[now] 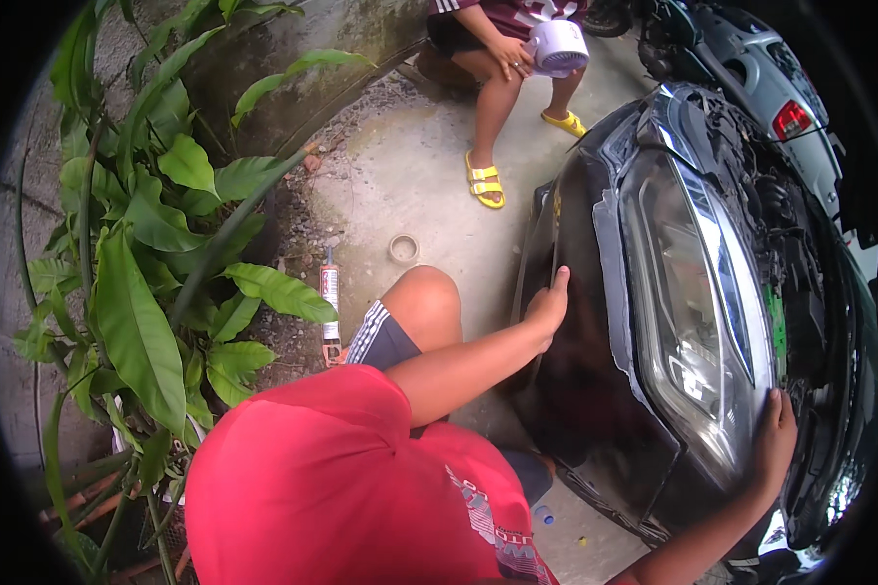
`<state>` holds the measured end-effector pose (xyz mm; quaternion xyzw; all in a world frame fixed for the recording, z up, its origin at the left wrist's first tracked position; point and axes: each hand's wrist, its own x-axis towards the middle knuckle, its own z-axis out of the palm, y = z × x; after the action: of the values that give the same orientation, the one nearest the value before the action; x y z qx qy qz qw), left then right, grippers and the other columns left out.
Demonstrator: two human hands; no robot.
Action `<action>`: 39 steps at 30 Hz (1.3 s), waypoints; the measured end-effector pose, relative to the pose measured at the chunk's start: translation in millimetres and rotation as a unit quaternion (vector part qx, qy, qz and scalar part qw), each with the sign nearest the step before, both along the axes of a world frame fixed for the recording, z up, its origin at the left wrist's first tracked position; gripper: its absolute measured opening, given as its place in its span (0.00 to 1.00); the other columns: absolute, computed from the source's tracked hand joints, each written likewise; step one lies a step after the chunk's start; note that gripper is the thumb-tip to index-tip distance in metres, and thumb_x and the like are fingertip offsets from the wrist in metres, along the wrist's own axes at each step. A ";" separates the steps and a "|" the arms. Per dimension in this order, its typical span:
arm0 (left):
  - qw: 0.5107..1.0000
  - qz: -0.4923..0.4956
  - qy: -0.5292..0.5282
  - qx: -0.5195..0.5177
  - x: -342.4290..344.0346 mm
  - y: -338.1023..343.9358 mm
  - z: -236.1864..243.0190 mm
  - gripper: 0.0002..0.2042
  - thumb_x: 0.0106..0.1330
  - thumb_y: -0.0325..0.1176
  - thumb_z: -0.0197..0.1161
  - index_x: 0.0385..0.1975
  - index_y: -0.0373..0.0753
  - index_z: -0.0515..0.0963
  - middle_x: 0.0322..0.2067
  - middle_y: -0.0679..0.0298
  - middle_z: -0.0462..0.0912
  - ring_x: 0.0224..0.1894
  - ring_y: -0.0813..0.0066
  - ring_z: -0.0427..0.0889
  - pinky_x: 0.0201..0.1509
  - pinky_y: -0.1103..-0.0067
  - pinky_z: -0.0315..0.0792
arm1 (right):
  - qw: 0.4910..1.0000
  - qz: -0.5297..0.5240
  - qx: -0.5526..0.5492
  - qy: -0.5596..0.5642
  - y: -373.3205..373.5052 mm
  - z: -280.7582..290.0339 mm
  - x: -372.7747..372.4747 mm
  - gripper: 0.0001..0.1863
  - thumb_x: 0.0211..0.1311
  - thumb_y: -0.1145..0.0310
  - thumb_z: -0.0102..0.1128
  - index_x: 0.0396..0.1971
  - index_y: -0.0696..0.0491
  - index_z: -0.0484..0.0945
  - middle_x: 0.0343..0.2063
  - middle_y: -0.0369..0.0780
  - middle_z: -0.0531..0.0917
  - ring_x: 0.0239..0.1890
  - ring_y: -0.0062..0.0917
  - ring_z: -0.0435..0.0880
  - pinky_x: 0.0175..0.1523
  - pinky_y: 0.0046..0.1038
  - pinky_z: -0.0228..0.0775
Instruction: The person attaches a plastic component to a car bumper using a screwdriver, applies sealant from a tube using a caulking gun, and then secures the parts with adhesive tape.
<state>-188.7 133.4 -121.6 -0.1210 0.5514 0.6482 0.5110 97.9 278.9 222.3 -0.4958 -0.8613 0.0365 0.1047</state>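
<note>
A large clear headlight [688,312] sits at the front corner of a dark car, its lens scuffed and hazy. My left hand [548,308] lies against the black bumper [585,390] with its fingers stretched forward; part of the palm side is hidden. Along the headlight's rear outer edge, my right hand [777,444] rests with fingers extended. Between my hands runs a ragged grey strip [612,283] on the bumper beside the lens. Neither hand has a tool in it.
A sealant tube [330,297] and a tape roll [404,249] lie on the concrete to the left. Leafy plants [141,302] crowd the left side. Ahead sits a person in yellow sandals [484,181] with a white fan [558,47]. The engine bay [776,195] is exposed.
</note>
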 end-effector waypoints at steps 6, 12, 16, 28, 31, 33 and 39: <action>0.999 -0.003 0.026 -0.018 -0.8 -1.7 8.3 0.49 0.73 0.74 0.42 0.70 0.26 0.68 0.71 0.40 0.70 0.75 0.45 0.67 0.75 0.57 0.63 | 1.000 0.004 -0.002 0.006 7.5 -2.4 2.4 0.27 0.83 0.48 0.47 0.55 0.59 0.81 0.43 0.51 0.86 0.43 0.36 0.82 0.55 0.33 0.72; 0.999 -0.006 0.041 -0.011 1.7 -4.3 12.5 0.49 0.74 0.74 0.42 0.70 0.25 0.69 0.69 0.39 0.71 0.74 0.44 0.68 0.75 0.57 0.63 | 1.000 0.000 -0.001 -0.007 10.1 -0.7 7.8 0.28 0.83 0.49 0.47 0.58 0.60 0.80 0.46 0.53 0.86 0.48 0.39 0.84 0.58 0.34 0.72; 0.999 0.003 0.022 0.037 3.0 1.1 -2.2 0.50 0.73 0.74 0.43 0.69 0.24 0.69 0.70 0.38 0.70 0.74 0.44 0.67 0.75 0.58 0.63 | 1.000 -0.005 -0.004 0.009 0.0 1.3 5.6 0.28 0.83 0.49 0.47 0.58 0.60 0.80 0.47 0.54 0.86 0.48 0.39 0.84 0.58 0.34 0.72; 0.987 0.001 -0.097 0.130 -12.0 -12.5 8.9 0.49 0.75 0.72 0.45 0.78 0.31 0.54 0.74 0.44 0.63 0.73 0.50 0.69 0.73 0.52 0.68 | 1.000 -0.006 -0.007 -0.011 -15.4 6.9 -20.6 0.26 0.80 0.48 0.51 0.56 0.56 0.82 0.46 0.56 0.87 0.49 0.48 0.86 0.58 0.37 0.73; 0.984 -0.002 -0.132 0.119 -7.4 -15.4 31.3 0.49 0.73 0.73 0.47 0.77 0.33 0.56 0.70 0.45 0.68 0.65 0.50 0.78 0.59 0.54 0.82 | 0.999 -0.026 0.025 -0.023 -18.3 7.5 -12.4 0.28 0.78 0.43 0.52 0.55 0.54 0.83 0.46 0.56 0.87 0.51 0.50 0.87 0.57 0.40 0.74; 0.989 0.002 -0.108 0.097 -3.9 -18.1 45.8 0.48 0.73 0.73 0.47 0.76 0.33 0.58 0.70 0.45 0.68 0.67 0.50 0.77 0.60 0.54 0.81 | 0.998 -0.040 0.028 -0.028 -21.6 8.2 -14.8 0.29 0.77 0.42 0.52 0.54 0.54 0.84 0.45 0.55 0.88 0.51 0.50 0.87 0.56 0.41 0.75; 0.982 -0.019 -0.118 0.149 -7.0 -11.2 21.9 0.49 0.72 0.74 0.46 0.76 0.33 0.58 0.71 0.44 0.67 0.70 0.50 0.73 0.69 0.57 0.73 | 0.998 -0.053 0.031 -0.032 -24.2 9.2 -19.6 0.30 0.75 0.40 0.52 0.55 0.53 0.85 0.47 0.55 0.88 0.52 0.51 0.86 0.59 0.42 0.74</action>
<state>-195.6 122.2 -99.7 -0.1087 0.3862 0.6949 0.5968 78.3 254.8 231.6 -0.5381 -0.8375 -0.0111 0.0943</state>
